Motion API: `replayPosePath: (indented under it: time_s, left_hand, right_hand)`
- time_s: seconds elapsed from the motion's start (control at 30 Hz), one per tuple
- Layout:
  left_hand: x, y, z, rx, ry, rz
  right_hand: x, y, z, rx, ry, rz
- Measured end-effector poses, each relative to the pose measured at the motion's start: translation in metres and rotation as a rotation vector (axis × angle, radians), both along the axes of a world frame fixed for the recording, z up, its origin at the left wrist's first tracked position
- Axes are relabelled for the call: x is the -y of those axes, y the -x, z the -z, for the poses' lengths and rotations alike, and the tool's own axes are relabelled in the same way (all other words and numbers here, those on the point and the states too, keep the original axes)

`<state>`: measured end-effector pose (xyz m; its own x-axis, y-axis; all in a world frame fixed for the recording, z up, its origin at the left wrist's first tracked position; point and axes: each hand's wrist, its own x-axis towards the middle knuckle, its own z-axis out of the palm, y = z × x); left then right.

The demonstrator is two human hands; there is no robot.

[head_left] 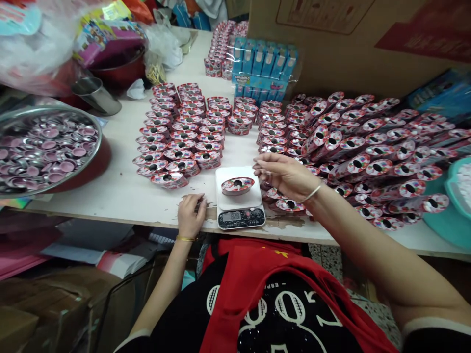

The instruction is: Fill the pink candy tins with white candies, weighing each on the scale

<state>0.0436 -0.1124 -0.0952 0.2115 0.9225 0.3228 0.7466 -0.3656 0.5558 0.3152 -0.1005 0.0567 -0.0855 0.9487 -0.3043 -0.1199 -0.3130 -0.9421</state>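
A small white digital scale stands at the table's front edge, its display lit. Upright on its pan is an oval red-and-white printed box with a dark round hole in its top. My right hand hovers just right of this box, fingertips drawn together near the pan's far right corner; whatever they may pinch is too small to make out. Left of the scale, my left hand rests on the table edge, thumb apart from the fingers and nothing in it. Rows of similar oval boxes stand beyond it.
Many taller-looking oval boxes crowd the right side, beside a teal basin. At left sits a metal bowl of small pink-and-silver round pieces, near a metal cup. Blue packs and a large carton stand behind.
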Motion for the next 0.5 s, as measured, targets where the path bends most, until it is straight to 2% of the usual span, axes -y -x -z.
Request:
replayPosePath:
  time_s: [0.1,0.2,0.4,0.5]
  left_hand:
    - [0.000,0.000,0.000,0.003,0.001,-0.004]
    - [0.000,-0.001,-0.001,0.004,0.006,-0.002]
    - [0.001,-0.002,-0.002,0.009,0.005,-0.011]
    - [0.002,-0.005,-0.010,0.085,-0.005,0.013]
  right_hand:
    - [0.016,-0.024,0.006,-0.166,0.175,0.135]
    - [0.035,-0.036,0.016,-0.159,0.237,0.163]
    - [0.070,-0.020,0.029,-0.042,0.227,0.000]
    - [0.084,-0.001,0.043,0.170,0.116,-0.091]
